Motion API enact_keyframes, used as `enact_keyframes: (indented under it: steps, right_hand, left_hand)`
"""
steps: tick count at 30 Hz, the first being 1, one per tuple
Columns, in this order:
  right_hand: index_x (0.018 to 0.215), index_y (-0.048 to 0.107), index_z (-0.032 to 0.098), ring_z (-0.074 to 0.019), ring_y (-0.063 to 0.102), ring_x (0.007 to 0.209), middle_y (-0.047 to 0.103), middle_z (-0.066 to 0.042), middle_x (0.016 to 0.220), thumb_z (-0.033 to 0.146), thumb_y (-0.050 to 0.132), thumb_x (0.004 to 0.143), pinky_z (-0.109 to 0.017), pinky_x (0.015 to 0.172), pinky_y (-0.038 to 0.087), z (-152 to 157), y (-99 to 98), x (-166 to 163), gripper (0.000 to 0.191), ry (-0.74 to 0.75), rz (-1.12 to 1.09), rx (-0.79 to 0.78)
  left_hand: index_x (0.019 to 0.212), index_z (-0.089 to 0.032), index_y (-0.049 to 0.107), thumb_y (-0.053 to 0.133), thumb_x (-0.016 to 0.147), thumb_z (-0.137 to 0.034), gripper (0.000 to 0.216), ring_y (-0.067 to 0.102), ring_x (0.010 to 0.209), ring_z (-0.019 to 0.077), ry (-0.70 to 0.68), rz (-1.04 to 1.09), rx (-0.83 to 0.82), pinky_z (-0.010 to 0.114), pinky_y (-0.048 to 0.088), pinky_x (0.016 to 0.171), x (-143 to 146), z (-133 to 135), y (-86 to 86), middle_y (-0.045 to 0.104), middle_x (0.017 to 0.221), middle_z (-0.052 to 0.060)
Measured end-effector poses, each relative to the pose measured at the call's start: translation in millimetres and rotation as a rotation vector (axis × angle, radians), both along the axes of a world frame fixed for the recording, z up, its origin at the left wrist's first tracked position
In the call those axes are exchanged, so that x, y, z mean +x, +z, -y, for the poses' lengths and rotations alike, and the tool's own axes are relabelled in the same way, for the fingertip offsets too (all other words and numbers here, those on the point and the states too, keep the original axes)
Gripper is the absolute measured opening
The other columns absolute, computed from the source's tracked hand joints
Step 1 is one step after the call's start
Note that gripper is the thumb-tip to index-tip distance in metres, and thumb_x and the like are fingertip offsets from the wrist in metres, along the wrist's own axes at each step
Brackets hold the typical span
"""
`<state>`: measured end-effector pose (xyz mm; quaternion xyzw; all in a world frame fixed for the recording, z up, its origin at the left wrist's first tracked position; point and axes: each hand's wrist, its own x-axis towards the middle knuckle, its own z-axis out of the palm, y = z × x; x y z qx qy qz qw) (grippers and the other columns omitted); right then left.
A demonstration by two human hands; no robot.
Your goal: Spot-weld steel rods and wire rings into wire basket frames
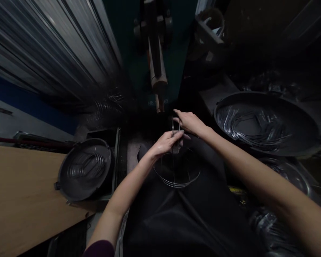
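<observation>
A round wire frame (173, 185) with thin curved rings and upright wires hangs over the dark cloth on my lap. My left hand (168, 142) is closed around its upper wires, thumb on top. Just beyond, my right hand (188, 122) has its fingers bent at the top of a narrow upright wire loop (172, 124); its fingertips seem to pinch the wire, partly hidden. Above both hands points the copper-coloured electrode (160, 101) of a dark green machine (173, 67), a short gap away from the fingers.
On the left, a black round basin (66, 189) with nested wire rings stands on a crate beside a wooden board (24, 192). A larger black basin (305, 117) at right holds many bent wires. Below it is another basin (306, 184). Dark cloth (187, 225) covers my lap.
</observation>
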<state>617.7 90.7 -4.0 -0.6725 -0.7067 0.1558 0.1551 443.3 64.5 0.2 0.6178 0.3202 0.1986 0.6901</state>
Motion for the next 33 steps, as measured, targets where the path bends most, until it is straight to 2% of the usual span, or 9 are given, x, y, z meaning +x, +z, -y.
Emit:
enact_keyframes:
  steps: [3,6,9,12,16,19,24,28,33]
  right_hand:
    - [0.128,0.05,0.013,-0.0282,0.058,0.101,0.062,-0.015,0.113,0.028,0.046,0.089,-0.041,0.089,0.043,43,-0.1,4,0.042,0.036,-0.179,-0.018]
    - [0.116,0.06,0.017,-0.0238,0.062,0.091,0.066,-0.008,0.104,0.041,0.048,0.088,-0.037,0.083,0.049,95,-11.0,-6,0.039,0.171,-0.587,-0.278]
    - [0.108,0.065,0.017,-0.0242,0.062,0.09,0.068,-0.007,0.1,0.046,0.052,0.084,-0.036,0.083,0.048,127,-21.4,-28,0.039,0.082,-0.818,-0.344]
    - [0.095,0.069,0.019,-0.0246,0.062,0.091,0.068,-0.006,0.098,0.045,0.052,0.085,-0.035,0.083,0.046,138,-20.8,-36,0.033,-0.004,-0.778,-0.332]
    - [0.087,0.069,0.02,-0.0221,0.062,0.084,0.069,-0.005,0.091,0.045,0.051,0.085,-0.031,0.076,0.046,142,-9.1,-25,0.031,-0.033,-0.663,-0.368]
    - [0.081,0.068,0.018,-0.0204,0.062,0.079,0.068,-0.004,0.083,0.046,0.053,0.084,-0.028,0.073,0.046,148,-4.7,-19,0.031,-0.04,-0.702,-0.41]
    - [0.083,0.069,0.019,-0.0226,0.062,0.082,0.069,-0.005,0.084,0.048,0.056,0.081,-0.031,0.076,0.047,168,-15.9,-13,0.032,-0.116,-0.714,-0.542]
    - [0.091,0.07,0.021,-0.0239,0.062,0.09,0.069,-0.007,0.094,0.046,0.053,0.083,-0.035,0.084,0.046,176,-22.3,-12,0.031,-0.072,-0.667,-0.483]
    - [0.123,0.055,0.016,-0.0143,0.056,0.053,0.061,-0.004,0.071,0.051,0.032,0.092,-0.029,0.057,0.048,169,-14.0,-11,0.053,-0.097,-0.77,-0.49]
  left_hand:
    - [0.096,-0.011,0.069,0.039,0.087,-0.054,0.053,0.051,0.063,0.0095,0.014,-0.031,0.081,0.022,0.041,0.063,7,-8,1.9,0.055,0.068,0.001]
    - [0.092,-0.014,0.069,0.037,0.088,-0.054,0.052,0.055,0.079,0.0132,-0.005,-0.044,0.183,0.025,0.042,0.078,14,-10,2.5,0.062,0.082,0.003]
    - [0.095,-0.017,0.069,0.032,0.088,-0.057,0.055,0.057,0.084,0.0157,-0.027,-0.05,0.198,0.028,0.043,0.082,15,-10,-3.8,0.064,0.086,0.004]
    - [0.11,-0.018,0.064,0.029,0.09,-0.055,0.055,0.059,0.091,0.0179,0.082,-0.088,0.189,0.031,0.044,0.085,2,-23,-26.6,0.065,0.092,0.005]
    - [0.129,-0.019,0.047,0.053,0.084,-0.041,0.051,0.053,0.113,0.0217,0.326,-0.139,0.33,0.035,0.04,0.096,-2,-61,-66.7,0.059,0.12,0.009]
    - [0.128,-0.021,0.047,0.054,0.085,-0.03,0.046,0.056,0.111,0.0188,0.12,-0.082,0.52,0.032,0.041,0.095,24,-82,-76.8,0.059,0.122,0.007]
    - [0.104,-0.02,0.064,0.044,0.091,-0.027,0.025,0.065,0.091,0.0149,-0.202,-0.226,0.788,0.024,0.046,0.083,50,-83,-63.5,0.07,0.097,0.002]
    - [0.117,-0.023,0.059,0.045,0.091,-0.025,0.03,0.064,0.099,0.0167,-0.224,-0.345,0.918,0.026,0.047,0.086,31,-83,-55.4,0.068,0.108,0.003]
    - [0.121,-0.022,0.056,0.042,0.093,-0.027,0.032,0.061,0.107,0.0144,-0.155,-0.301,0.903,0.025,0.046,0.091,1,-88,-51.4,0.065,0.117,0.001]
